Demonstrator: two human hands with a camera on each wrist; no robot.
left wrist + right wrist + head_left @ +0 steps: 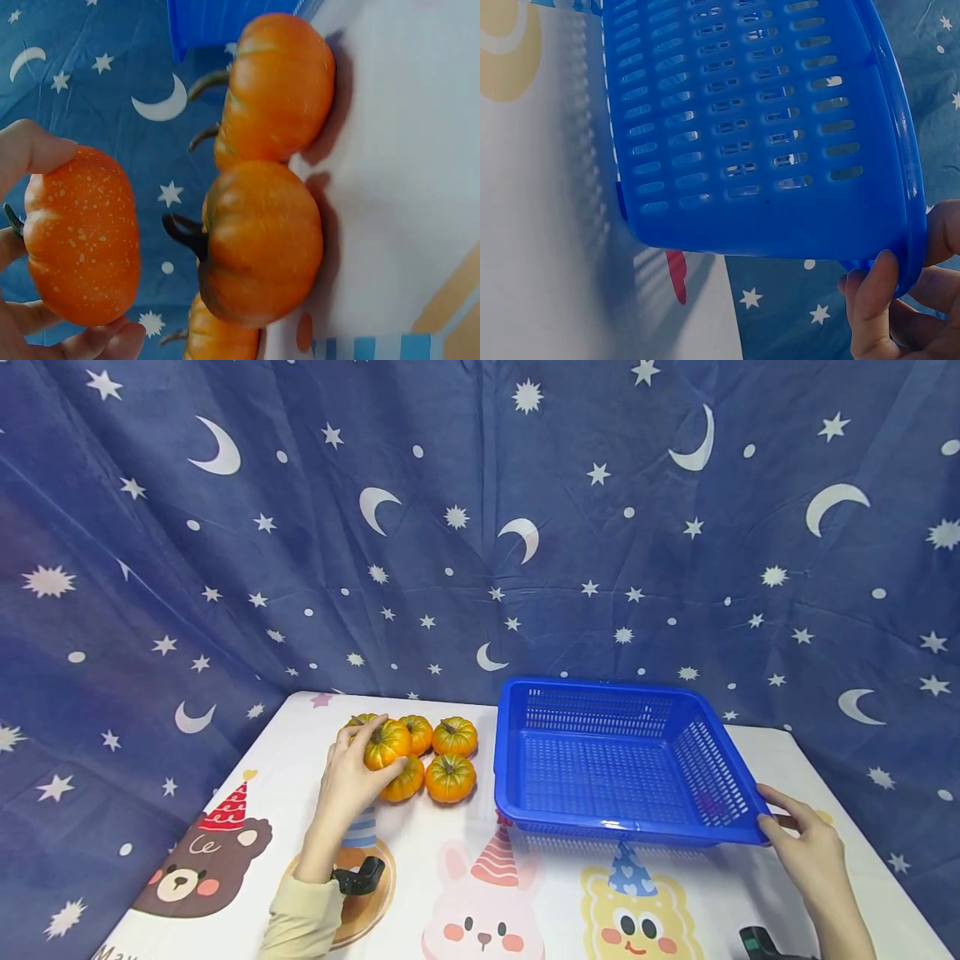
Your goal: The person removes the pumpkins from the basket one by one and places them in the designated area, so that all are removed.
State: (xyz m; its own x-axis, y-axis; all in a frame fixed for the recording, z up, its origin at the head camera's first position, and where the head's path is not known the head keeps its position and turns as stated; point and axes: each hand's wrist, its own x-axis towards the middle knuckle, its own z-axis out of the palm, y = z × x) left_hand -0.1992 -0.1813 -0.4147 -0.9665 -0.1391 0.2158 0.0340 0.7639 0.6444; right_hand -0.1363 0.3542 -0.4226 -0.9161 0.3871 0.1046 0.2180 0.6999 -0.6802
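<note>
My left hand (351,781) holds a small orange pumpkin (390,742) between thumb and fingers, above the other pumpkins. In the left wrist view that pumpkin (84,240) is off the cloth, its stem turned toward the palm. Several more small pumpkins (450,778) sit close together beneath and beside this hand; one is partly hidden behind the fingers. My right hand (810,852) pinches the near right corner of a blue plastic basket (600,825). Seen from the right wrist, fingers and thumb close around the rim of the basket (765,232), whose slotted wall stands over its shadow.
A white table cloth (480,860) printed with cartoon animals in party hats covers the table. Behind it hangs a dark blue curtain (450,568) with white moons and stars. The basket stands to the right of the pumpkins, near the curtain.
</note>
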